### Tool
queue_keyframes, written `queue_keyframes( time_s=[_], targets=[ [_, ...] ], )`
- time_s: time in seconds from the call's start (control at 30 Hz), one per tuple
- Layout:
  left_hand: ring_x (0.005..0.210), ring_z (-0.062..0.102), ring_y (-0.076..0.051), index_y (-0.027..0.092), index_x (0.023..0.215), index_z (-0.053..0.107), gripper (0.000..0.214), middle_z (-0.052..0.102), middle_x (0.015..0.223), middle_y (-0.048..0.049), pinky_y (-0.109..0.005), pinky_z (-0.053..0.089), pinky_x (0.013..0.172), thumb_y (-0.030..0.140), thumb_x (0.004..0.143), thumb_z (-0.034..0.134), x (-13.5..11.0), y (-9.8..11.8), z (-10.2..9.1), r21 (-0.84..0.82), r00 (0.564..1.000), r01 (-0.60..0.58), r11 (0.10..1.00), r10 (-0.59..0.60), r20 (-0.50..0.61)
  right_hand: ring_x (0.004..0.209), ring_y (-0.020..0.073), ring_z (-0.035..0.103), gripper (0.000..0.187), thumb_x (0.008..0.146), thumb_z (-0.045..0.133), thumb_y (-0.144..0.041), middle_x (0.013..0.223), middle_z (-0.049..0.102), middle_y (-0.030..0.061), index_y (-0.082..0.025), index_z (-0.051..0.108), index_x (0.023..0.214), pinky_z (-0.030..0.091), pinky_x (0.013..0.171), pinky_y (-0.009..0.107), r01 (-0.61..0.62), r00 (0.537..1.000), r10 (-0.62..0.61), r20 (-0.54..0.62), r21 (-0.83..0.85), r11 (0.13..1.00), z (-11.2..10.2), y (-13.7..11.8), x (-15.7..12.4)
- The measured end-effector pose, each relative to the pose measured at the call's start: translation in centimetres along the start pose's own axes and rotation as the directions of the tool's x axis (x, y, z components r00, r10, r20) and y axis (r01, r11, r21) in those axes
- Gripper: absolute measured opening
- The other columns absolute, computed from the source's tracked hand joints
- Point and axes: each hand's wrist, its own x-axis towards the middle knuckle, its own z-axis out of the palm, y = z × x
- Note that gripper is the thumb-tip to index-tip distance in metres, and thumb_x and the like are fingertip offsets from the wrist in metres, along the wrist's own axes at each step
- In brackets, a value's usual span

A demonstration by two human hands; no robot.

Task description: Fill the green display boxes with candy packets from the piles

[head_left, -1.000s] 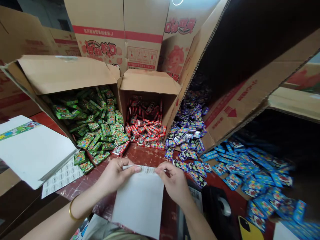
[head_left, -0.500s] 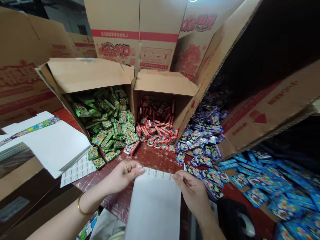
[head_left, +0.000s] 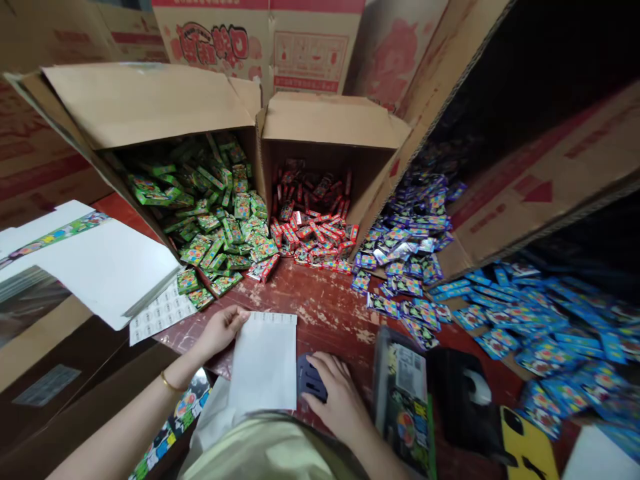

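Observation:
My left hand (head_left: 221, 332) pinches the upper left corner of a white sticker sheet (head_left: 264, 367), thumb against fingertips. A narrow row of printed round stickers shows along its far edge; the rest looks blank. The sheet's near end reaches my lap. To its right, my right hand (head_left: 341, 399) has its fingers and thumb around a small dark blue plastic piece with slots (head_left: 307, 381); the hand covers part of it, so its kind is unclear. Another printed sticker sheet (head_left: 159, 319) lies at the left, partly under a stack of white cards (head_left: 120, 267).
Open cartons spill green packets (head_left: 220, 233), red packets (head_left: 320, 237), purple packets (head_left: 405, 247) and blue packets (head_left: 540, 320) onto the red table (head_left: 320, 300). At the right are a clear plastic box (head_left: 383, 380), a black tape dispenser-like object (head_left: 453, 400) and a yellow phone case (head_left: 525, 443).
My right hand has let go of the sheet's far right corner and moved down onto the dark blue piece. My left hand and the sheet have shifted left; the view tilts further down.

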Motion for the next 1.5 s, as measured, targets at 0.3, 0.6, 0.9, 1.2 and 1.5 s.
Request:
queue_keyframes(
  time_s=[0.3, 0.6, 0.9, 1.2, 1.5],
  targets=[
    [0.131, 0.024, -0.02, 0.023, 0.085, 0.067, 0.026, 0.039, 0.137, 0.0013, -0.04, 0.009, 0.11, 0.041, 0.089, 0.048, 1.9, 4.9, 7.1, 0.356, 0.908, -0.362, 0.861, 0.412, -0.072, 0.106, 0.0161, 0.051, 0.038, 0.074, 0.063, -0.016, 0.116, 0.056, 0.005, -0.017, 0.049, 0.11, 0.039, 0.094, 0.028, 0.321, 0.76, -0.363, -0.54, -0.174, 0.931, -5.2, -4.0, -0.3],
    [0.139, 0.011, -0.021, 0.022, 0.088, 0.065, 0.035, 0.027, 0.146, 0.0034, -0.053, -0.004, 0.109, 0.041, 0.094, 0.036, 0.9, 4.7, 7.9, 0.635, 0.909, -0.315, 0.705, 0.416, -0.011, 0.108, 0.0172, 0.048, 0.032, 0.064, 0.071, -0.014, 0.115, 0.056, 0.0028, -0.014, 0.055, 0.092, 0.034, 0.094, 0.032, 0.224, 0.915, -0.143, -0.378, 0.181, 0.958, 1.5, -0.7, 3.8],
    [0.116, 0.049, -0.024, 0.015, 0.109, 0.052, 0.03, 0.054, 0.123, -0.0115, -0.05, 0.039, 0.096, 0.038, 0.091, 0.045, -0.9, 6.6, 3.8, 0.404, 0.817, -0.438, 0.803, 0.543, -0.195, 0.118, 0.0141, 0.045, 0.014, 0.089, 0.052, -0.022, 0.122, 0.05, 0.0061, -0.016, 0.055, 0.101, 0.033, 0.105, 0.032, 0.125, 0.832, 0.133, -0.539, 0.416, 0.901, -1.1, 1.8, 0.0],
    [0.123, 0.043, -0.015, 0.024, 0.11, 0.052, 0.02, 0.048, 0.13, -0.0009, -0.04, 0.036, 0.105, 0.031, 0.09, 0.049, -1.0, -1.2, 0.2, 0.421, 0.851, -0.451, 0.787, 0.521, -0.062, 0.071, 0.0051, 0.059, 0.01, 0.086, 0.054, -0.018, 0.077, 0.062, -0.001, -0.015, 0.062, 0.081, 0.044, 0.067, 0.011, 0.074, 0.673, 0.075, -0.735, 0.168, 0.983, -6.2, -2.0, -3.0],
    [0.101, 0.058, -0.017, 0.02, 0.101, 0.055, 0.017, 0.061, 0.107, -0.0034, -0.039, 0.044, 0.095, 0.029, 0.092, 0.044, -3.8, 7.7, -1.9, 0.606, 0.626, -0.554, 0.571, 0.766, -0.149, 0.096, 0.0162, 0.054, 0.022, 0.088, 0.051, -0.03, 0.101, 0.059, 0.0095, -0.016, 0.066, 0.096, 0.04, 0.088, 0.028, 0.057, 0.958, -0.004, -0.288, 0.177, 0.983, -7.1, 0.3, -5.6]
  ],
)
